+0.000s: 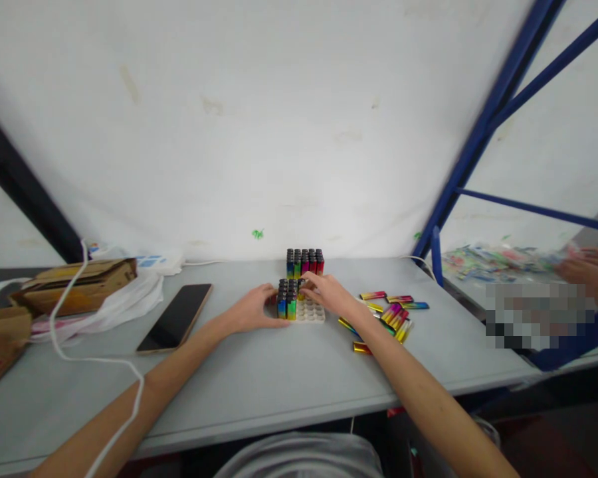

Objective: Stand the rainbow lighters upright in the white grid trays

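A white tray with round holes (pixel 311 315) lies on the grey table, its left part filled with upright black-topped, coloured lighters (pixel 286 307). My left hand (pixel 256 307) rests against the tray's left side, thumb and fingers apart around the lighters at that edge. Over the tray's back middle, my right hand (pixel 323 292) pinches a yellowish lighter (pixel 301 292) standing beside the filled rows. Behind the tray stands a block of lighters (pixel 305 263) in several colours. Shiny loose lighter pieces (pixel 393 318) lie scattered to the right, partly behind my right forearm.
A phone (pixel 175 318) lies left on the table (pixel 259 378). Farther left are a cardboard box (pixel 80 285), plastic bags and a white cable (pixel 99 360). Blue frame bars (pixel 471 149) rise at the right; beyond them, another person's hand (pixel 589 271) is near plastic packets (pixel 498 262).
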`<state>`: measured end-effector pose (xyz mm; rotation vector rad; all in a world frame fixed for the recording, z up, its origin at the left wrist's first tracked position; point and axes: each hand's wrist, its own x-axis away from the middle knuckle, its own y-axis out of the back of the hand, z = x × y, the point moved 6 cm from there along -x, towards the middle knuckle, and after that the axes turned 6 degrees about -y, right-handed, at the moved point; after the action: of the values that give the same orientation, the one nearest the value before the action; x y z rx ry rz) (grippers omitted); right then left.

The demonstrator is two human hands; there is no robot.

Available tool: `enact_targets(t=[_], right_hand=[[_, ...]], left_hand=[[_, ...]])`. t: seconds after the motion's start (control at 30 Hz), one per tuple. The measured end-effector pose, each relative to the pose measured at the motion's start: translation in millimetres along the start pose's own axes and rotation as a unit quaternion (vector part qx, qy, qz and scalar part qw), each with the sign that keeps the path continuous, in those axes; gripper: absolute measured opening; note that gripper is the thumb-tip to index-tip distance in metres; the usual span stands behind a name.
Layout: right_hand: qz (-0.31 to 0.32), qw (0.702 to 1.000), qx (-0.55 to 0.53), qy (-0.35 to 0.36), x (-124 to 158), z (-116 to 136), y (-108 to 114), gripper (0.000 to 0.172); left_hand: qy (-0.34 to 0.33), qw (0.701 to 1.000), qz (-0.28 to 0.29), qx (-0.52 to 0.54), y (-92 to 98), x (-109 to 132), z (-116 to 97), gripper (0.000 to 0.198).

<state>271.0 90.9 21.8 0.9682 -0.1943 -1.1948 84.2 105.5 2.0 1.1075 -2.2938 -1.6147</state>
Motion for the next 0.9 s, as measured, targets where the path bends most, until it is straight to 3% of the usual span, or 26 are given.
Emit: enact_targets(t=[0.1, 0.2, 0.3, 0.43, 0.53, 0.67, 0.9], right_hand=[[-0.020, 1.000, 0.018, -0.002, 1, 2, 14, 0.024], [-0.035, 0.999, 0.021, -0.025, 13, -10, 53, 0.025], [-0.012, 0.992, 0.069, -0.109, 37, -43, 97, 0.020], [0.042, 0.966, 0.169, -0.192, 75, -84, 133, 0.026], [0.068, 0.954, 0.217, -0.196, 88, -96, 136, 0.027], [0.077, 0.953, 0.221, -0.190, 85, -94, 126, 0.018], [0.101, 0.961, 0.172, -0.189, 90, -89, 120, 0.029]], left_hand=[[0.004, 1.000, 0.001, -0.014, -0.2, 0, 0, 0.057], [-0.001, 1.000, 0.002, -0.030, -0.6, 1, -1, 0.057], [-0.005, 0.999, 0.013, -0.045, -2.5, 1, -1, 0.058], [-0.003, 0.998, 0.012, -0.057, -3.3, 0, -1, 0.061], [-0.007, 0.999, 0.004, -0.045, -2.4, 0, -1, 0.058], [-0.006, 1.000, -0.005, -0.024, -1.8, 0, -1, 0.057], [-0.004, 1.000, -0.017, -0.014, -2.2, 2, -1, 0.059]])
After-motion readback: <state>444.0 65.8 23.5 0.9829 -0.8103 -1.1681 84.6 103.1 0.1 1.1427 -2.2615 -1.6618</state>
